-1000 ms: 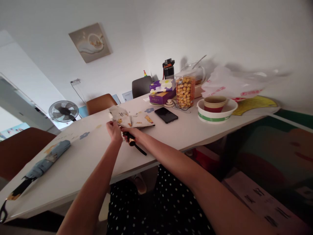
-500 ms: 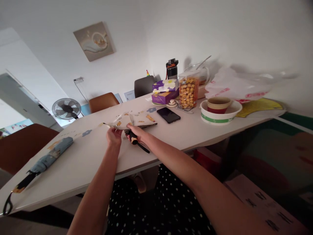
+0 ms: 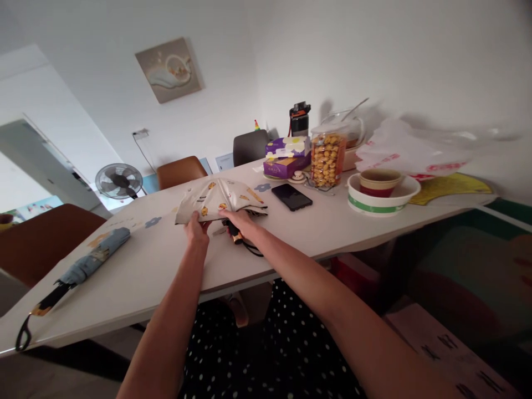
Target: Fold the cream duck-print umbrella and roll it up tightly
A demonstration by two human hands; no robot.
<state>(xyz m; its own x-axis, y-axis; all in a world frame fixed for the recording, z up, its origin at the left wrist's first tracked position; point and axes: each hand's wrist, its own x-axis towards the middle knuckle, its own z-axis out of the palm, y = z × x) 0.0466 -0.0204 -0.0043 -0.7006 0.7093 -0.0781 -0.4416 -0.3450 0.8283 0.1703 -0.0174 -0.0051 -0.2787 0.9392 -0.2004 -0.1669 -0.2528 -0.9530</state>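
Fabric of the cream umbrella (image 3: 216, 199) stands higher and fuller than half a second ago, when it lay flatter, and the two hands are slightly farther apart. With the hands as the centre of the dial, its canopy lies just beyond them at 12 o'clock, over the table (image 3: 166, 271). The left hand (image 3: 197, 230) is nearly closed, fingers bent, pinching the canopy's near edge. The right hand (image 3: 242, 223) is curled around the umbrella near its black handle, thumb on the fabric, the handle pointing towards 5 o'clock. Umbrellas number two: the second, a furled blue umbrella (image 3: 97, 257), lies between 8 and 9 o'clock, well apart. One phone (image 3: 291, 197) lies between 2 and 3. Two purple tissue boxes (image 3: 286, 166), stacked, sit between 1 and 2, with one black bottle (image 3: 300, 119) near 1. One snack jar (image 3: 328, 158) stands at 2; one bowl (image 3: 376, 206), holding one paper cup (image 3: 378, 185), is near 3. Three chairs show: brown ones at 9 and 11, a grey one (image 3: 250, 148) between 12 and 1.
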